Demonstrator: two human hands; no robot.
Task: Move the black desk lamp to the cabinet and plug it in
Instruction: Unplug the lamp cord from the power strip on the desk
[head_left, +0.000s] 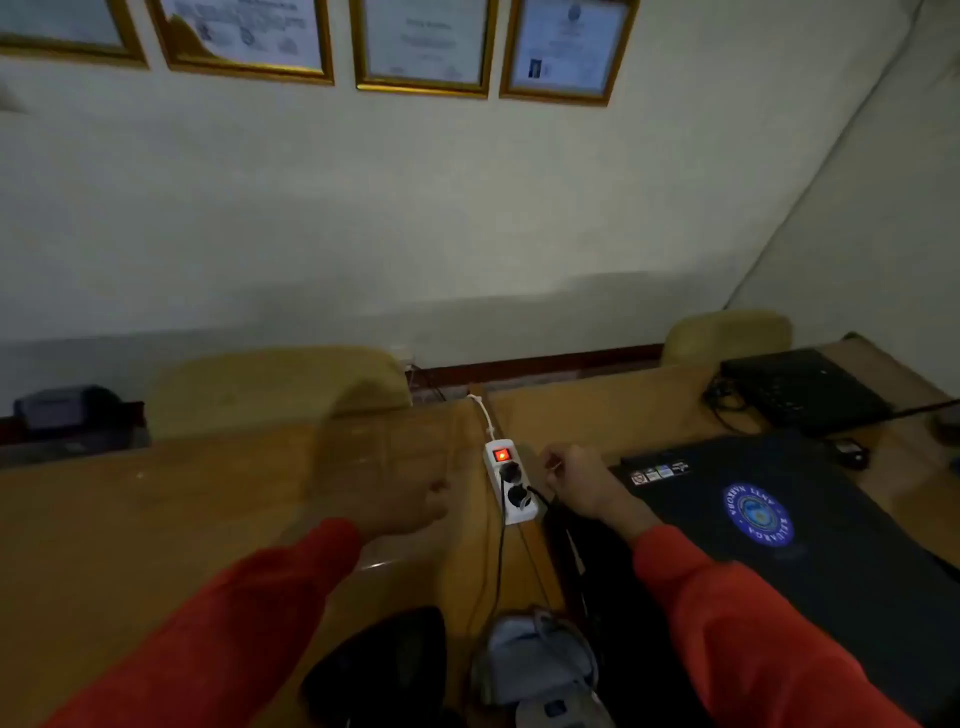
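Note:
A white power strip (508, 480) lies on the wooden desk (182, 509), its red switch lit, with two black plugs in its sockets. A black cord (500, 556) runs from the lower plug toward me, and another strand passes under my right hand (576, 483). That hand is a closed fist just right of the strip; I cannot tell whether it pinches the cord. My left hand (400, 506) hovers left of the strip, blurred, fingers loosely apart and holding nothing. A black rounded object (379, 670), possibly part of the desk lamp, sits at the bottom edge.
A closed black laptop (779, 525) with a blue round sticker lies to the right, with a second black device (805, 389) and cables behind it. Two tan chair backs (275, 384) stand beyond the desk. A grey bundle (535, 660) lies near me. Framed certificates hang on the wall.

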